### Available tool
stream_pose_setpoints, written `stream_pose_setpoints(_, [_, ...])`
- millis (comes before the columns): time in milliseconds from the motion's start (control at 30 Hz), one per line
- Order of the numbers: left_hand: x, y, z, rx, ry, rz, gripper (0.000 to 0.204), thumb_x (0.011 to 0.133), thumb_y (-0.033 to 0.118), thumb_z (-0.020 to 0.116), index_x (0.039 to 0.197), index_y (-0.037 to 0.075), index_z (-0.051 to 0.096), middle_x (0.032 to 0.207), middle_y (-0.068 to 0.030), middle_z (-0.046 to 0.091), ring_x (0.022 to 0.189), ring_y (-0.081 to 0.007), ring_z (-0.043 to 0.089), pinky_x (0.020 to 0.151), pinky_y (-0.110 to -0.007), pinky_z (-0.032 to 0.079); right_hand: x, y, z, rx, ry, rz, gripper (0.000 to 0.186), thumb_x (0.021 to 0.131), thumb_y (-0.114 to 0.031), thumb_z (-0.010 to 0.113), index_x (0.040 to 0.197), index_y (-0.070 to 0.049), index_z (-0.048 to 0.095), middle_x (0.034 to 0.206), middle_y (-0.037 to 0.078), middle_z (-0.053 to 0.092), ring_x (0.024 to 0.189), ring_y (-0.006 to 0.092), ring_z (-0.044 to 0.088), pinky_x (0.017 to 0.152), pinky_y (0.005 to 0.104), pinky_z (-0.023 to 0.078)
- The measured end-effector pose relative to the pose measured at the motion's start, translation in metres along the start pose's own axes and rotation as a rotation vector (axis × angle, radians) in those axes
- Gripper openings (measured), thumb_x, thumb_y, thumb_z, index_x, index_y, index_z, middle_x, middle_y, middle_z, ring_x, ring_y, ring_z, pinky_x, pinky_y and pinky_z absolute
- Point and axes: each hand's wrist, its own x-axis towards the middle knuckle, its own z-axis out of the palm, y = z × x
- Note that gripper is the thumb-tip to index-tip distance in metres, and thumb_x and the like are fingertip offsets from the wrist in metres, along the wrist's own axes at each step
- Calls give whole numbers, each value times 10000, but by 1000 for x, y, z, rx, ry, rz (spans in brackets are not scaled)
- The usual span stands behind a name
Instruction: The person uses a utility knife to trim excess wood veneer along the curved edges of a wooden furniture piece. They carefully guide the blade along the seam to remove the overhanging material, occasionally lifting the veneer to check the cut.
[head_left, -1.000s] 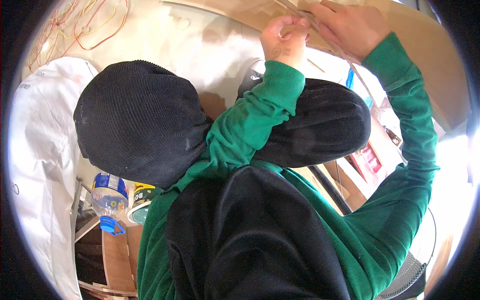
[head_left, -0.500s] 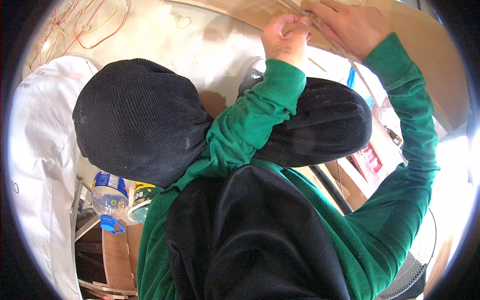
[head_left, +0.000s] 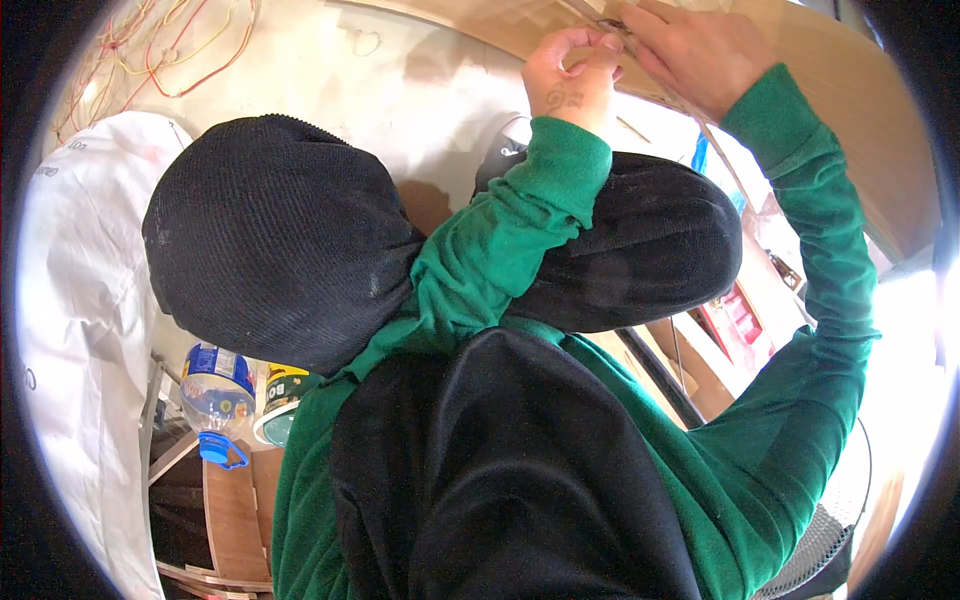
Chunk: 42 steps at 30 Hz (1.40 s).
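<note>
"Finger status?"
"Left hand (head_left: 570, 88): pressed together at the wooden panel (head_left: 870, 130) edge, upper right. Right hand (head_left: 708, 60): I cannot tell."
"Progress?"
"Edge contact established; what remains, I cannot verify."

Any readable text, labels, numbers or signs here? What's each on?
White sheet: dark lettering, partly legible, not copied.
Tub: large pale letters, partly legible, not copied.
Bottle: print too small to read.
Shoe: pale mark, too small to read.
Left hand: dark marks, not readable as words.

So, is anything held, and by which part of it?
Left hand and right hand are at the upper part of the thin brown strip; actual grip cannot be told.
</note>
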Motion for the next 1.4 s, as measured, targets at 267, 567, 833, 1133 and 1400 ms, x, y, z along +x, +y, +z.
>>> stream_pose_setpoints(267, [-1,2,2,4,32,-17,161,769,80,698,891,7,622,697,-79,633,579,-134,611,521,-246,442,0,0,-6,-37,58,-61,259,844,-385,603,935,-145,568,691,47,581,509,266,588,440,374,465])
stream_pose_setpoints(567, [9,-18,2,57,21,-25,116,785,75,689,864,20,623,670,-63,615,588,-127,602,512,-245,430,2,-2,-4,-67,40,-54,258,848,-378,598,936,-138,561,702,45,570,502,262,580,436,377,459])
stream_pose_setpoints(833, [1,0,2,-11,26,23,114,782,48,687,844,-17,617,792,-76,603,602,-144,616,527,-251,452,1,1,4,-3,36,-59,264,855,-360,589,972,-124,567,728,57,581,520,271,588,452,388,465])
stream_pose_setpoints(1133, [2,3,0,19,-6,-18,130,783,56,688,872,-8,620,715,-64,611,571,-141,609,499,-240,441,2,3,7,14,-20,-49,284,862,-358,578,997,-108,557,711,81,597,535,284,597,465,395,468])
stream_pose_setpoints(1400, [2,0,1,2,-21,-28,144,785,70,693,896,19,618,692,-66,618,583,-138,609,499,-250,434,-7,7,25,-27,-104,63,187,900,-295,514,992,-132,519,777,108,628,628,332,610,517,452,469])
